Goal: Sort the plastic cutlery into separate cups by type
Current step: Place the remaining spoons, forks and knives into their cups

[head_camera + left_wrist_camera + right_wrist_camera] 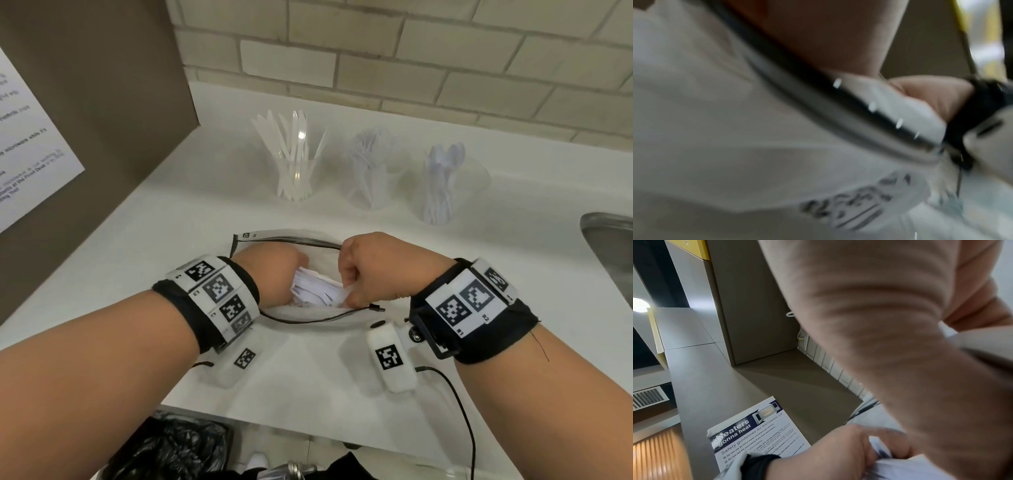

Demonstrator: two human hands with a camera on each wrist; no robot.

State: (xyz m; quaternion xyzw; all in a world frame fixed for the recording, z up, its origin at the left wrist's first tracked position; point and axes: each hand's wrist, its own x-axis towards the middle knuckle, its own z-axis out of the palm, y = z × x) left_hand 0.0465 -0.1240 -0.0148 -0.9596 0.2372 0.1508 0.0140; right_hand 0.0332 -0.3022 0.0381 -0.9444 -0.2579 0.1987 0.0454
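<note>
An open zip pouch (310, 330) lies on the white counter (191, 219) in the head view. Both hands reach into its mouth. My left hand (274, 270) grips a bundle of white plastic cutlery (315, 286) from the left, its fingers curled round it in the right wrist view (851, 449). My right hand (368, 270) is curled in a fist and pinches the same bundle from the right. Behind the pouch stand three clear cups: knives (296, 164) on the left, forks (370, 171) in the middle, spoons (443, 185) on the right. The left wrist view is blurred and shows pouch fabric (735, 129).
A metal sink (609, 246) is set into the counter at the right. A brown cabinet side with a paper notice (30, 137) closes off the left. A tiled wall runs behind the cups. A black bin bag (171, 448) sits below the counter's front edge.
</note>
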